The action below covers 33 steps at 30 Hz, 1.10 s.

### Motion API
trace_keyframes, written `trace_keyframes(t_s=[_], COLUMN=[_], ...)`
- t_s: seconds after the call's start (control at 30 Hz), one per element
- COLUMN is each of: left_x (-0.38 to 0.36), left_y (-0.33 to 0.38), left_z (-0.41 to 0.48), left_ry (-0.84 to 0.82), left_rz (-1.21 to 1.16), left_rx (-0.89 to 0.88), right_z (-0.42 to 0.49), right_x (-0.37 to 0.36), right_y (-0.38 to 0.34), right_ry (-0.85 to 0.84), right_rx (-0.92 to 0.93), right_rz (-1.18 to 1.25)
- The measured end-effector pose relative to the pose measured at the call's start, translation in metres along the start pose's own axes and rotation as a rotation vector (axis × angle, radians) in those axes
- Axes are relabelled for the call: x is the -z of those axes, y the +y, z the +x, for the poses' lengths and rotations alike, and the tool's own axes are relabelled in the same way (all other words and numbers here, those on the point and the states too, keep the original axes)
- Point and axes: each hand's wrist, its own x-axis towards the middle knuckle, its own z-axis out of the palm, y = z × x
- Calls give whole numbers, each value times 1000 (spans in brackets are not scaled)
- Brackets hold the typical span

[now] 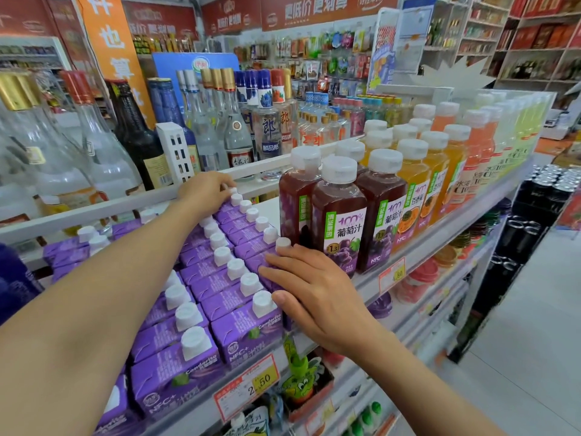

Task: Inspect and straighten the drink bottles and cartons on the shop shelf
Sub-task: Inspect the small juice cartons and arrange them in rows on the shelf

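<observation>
While left hand (pixel 204 190) grips the far end of the purple cartons (pixel 245 328), right hand (pixel 314 287) presses flat-fingered against their right side.

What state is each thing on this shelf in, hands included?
purple cartons: upright, capped, packed in rows.
left hand: fingers curled over the rearmost carton of the right row.
right hand: flat, fingers straight, pressing that row's right side.
grape juice bottles: upright, capped, full.
orange juice bottles: upright, capped, lined up.
</observation>
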Motion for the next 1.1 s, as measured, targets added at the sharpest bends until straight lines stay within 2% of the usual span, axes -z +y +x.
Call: trace_keyframes(t_s=[0.2,0.5,0.6,0.77,0.97,1.1], left_x=[7,53,75,109,121,121], left_y=[1,19,28,38,59,65], left_z=[-5,-29,-48,-85,-132,-161], left_ry=[178,412,355,127,-14,-33], left_rz=[-121,-385,-465,-544,-515,-516], left_rx=[-6,-130,-170,-239,-277,-265], right_z=[0,13,29,62,83,80], right_x=[1,8,14,17,21,23], right_y=[-1,-10,-13,-21,-23,-22], right_ry=[-2,45,144,289,212,205], right_rx=[-9,-91,-149,-283,-479,-493], right_rz=[-7,89,163,383,629,791])
